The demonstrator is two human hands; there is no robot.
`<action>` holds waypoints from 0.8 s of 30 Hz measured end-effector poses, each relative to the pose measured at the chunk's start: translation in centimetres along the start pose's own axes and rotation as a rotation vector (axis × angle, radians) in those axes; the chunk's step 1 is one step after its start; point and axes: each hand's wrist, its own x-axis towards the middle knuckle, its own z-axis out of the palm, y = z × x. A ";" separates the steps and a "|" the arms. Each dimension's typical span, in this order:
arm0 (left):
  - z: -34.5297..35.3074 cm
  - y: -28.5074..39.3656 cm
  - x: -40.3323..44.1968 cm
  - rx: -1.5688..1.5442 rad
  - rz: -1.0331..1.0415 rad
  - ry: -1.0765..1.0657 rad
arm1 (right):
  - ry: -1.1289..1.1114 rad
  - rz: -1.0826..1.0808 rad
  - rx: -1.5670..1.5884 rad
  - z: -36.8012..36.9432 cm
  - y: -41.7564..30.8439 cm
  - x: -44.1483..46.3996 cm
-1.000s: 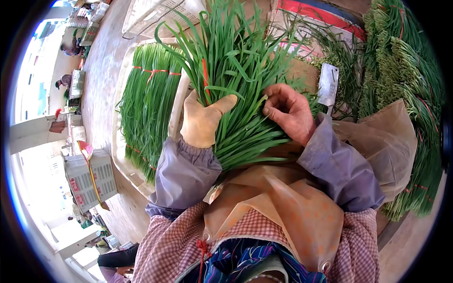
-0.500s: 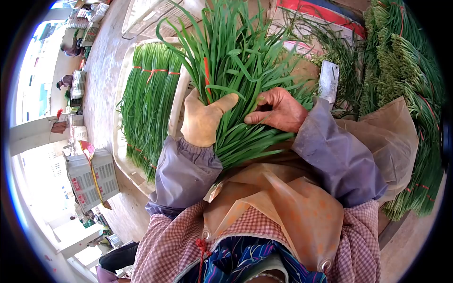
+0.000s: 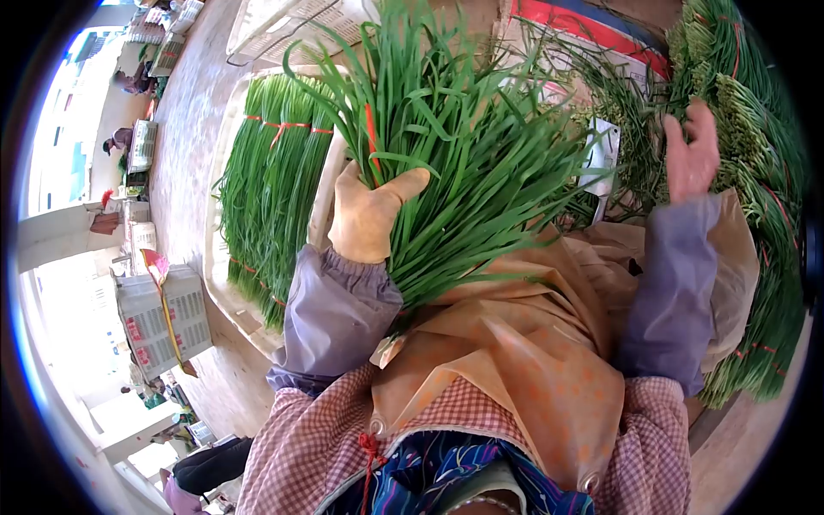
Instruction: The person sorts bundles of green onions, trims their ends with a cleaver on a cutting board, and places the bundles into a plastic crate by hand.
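Observation:
My left hand [image 3: 371, 213], in a tan glove, is wrapped round a loose bunch of long green leaves [image 3: 463, 163], with an orange-red strip showing beside the thumb. The leaves fan out up and to the right. My bare right hand [image 3: 692, 154] is away from the bunch, thumb and fingers apart, slightly blurred, over the cuttings near the right-hand pile. A metal blade with a handle [image 3: 600, 159] lies between the bunch and that hand.
A white crate [image 3: 215, 279] at the left holds leaves tied with red bands [image 3: 279, 163]. Another white crate [image 3: 296, 30] stands behind it. Banded green bundles [image 3: 755, 172] are piled at the right. Further off at the left are stacked boxes [image 3: 167, 318] and several people.
My right hand has left the bunch and moved right, its fingers spreading. The leaves now fan further right. My left hand keeps its hold in nearly the same place.

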 end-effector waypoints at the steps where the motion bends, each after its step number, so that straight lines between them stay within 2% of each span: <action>1: 0.2 0.0 0.0 0.020 0.005 0.007 | 0.064 -0.096 0.051 -0.2 -3.1 -0.7; 2: 0.3 0.0 0.0 0.044 0.006 0.011 | 0.127 -0.187 0.102 -0.4 -6.1 -2.0; 4: 0.7 0.4 -0.2 0.058 0.006 0.022 | -0.234 -0.233 0.277 -1.1 -11.6 -5.1; 6: 1.2 1.0 -0.6 0.030 0.005 0.034 | -0.498 -0.530 0.512 0.1 -13.0 -7.1; 10: 0.7 0.7 -1.2 0.083 0.026 0.053 | -0.588 -0.019 0.569 2.3 -10.6 -8.7; 12: 1.1 1.4 -1.9 0.192 0.031 0.096 | -0.822 0.283 0.747 2.5 -9.0 -8.1; 15: 1.0 1.0 -1.5 0.130 0.052 0.078 | -0.743 0.177 0.715 2.3 -9.8 -9.0; 18: 1.0 1.0 -1.5 0.127 0.055 0.059 | -0.630 -0.172 0.591 2.0 -11.7 -8.5; 19: 1.1 1.0 -1.5 0.124 0.056 0.049 | -0.655 -0.323 0.559 2.5 -11.9 -8.1; 22: 1.2 1.4 -1.7 0.154 0.016 0.092 | -0.849 -0.344 0.316 4.6 -11.1 -8.5; 23: 1.0 1.2 -1.6 0.117 0.028 0.077 | -0.852 -0.316 0.344 4.8 -10.9 -8.6; 24: 0.7 0.9 -1.4 0.080 0.039 0.062 | -0.767 -0.188 0.439 4.8 -10.7 -8.7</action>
